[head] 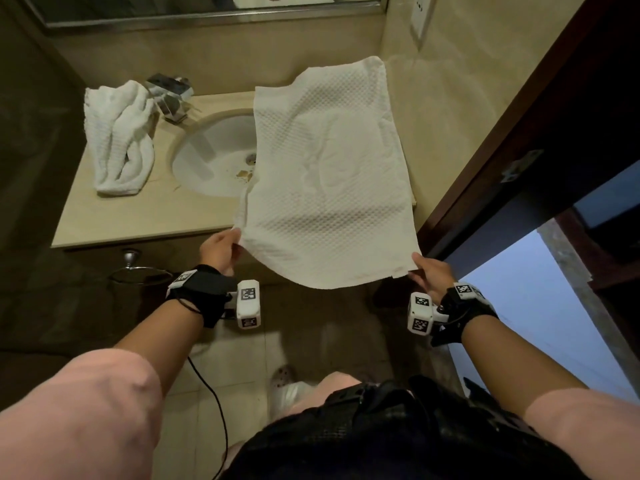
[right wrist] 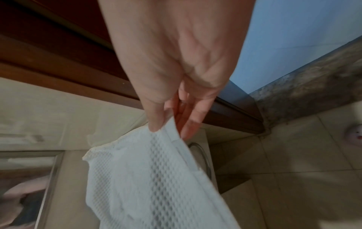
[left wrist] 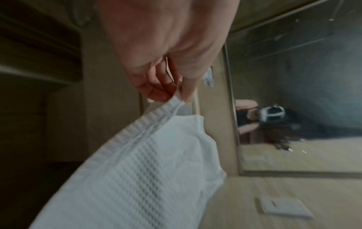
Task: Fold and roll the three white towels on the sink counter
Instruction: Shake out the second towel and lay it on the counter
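With the towel stretched over the sink, near corners pinched by left hand and right hand; keep taut; lower flat onto the counter; fold evenly.

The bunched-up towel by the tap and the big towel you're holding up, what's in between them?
In the head view, the sink basin and the tap lie between the crumpled towel and the spread towel, which covers the basin's right part.

A dim bathroom: beige stone counter with an inset white basin, a framed mirror above, beige walls, pale floor tiles and a dark wooden door frame on the right.
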